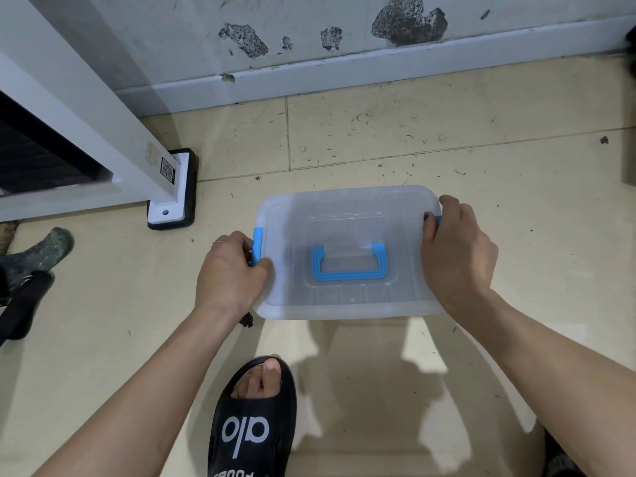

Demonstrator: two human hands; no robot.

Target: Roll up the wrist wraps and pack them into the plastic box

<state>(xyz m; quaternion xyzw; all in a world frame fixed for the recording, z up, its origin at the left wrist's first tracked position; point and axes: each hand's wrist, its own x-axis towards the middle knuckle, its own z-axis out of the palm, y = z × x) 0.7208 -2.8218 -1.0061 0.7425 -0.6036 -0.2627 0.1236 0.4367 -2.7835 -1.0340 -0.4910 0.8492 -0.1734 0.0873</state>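
A clear plastic box [347,215] with its lid on stands on the tiled floor in front of me. The lid carries a blue handle [349,261] lying flat at its middle. My left hand [230,273] grips the blue side latch [257,246] on the box's left end. On the right end, my right hand [454,253] curls over the other blue latch, which is mostly hidden. Black and dark green wrist wraps [27,277] lie on the floor at the far left. A small dark piece [247,320] shows under my left wrist.
A white rack post with a black-edged foot plate [173,194] stands at the left. The wall and its skirting [344,74] run across the back. My foot in a black slipper [254,418] is near the bottom middle. Open floor lies to the right of the box.
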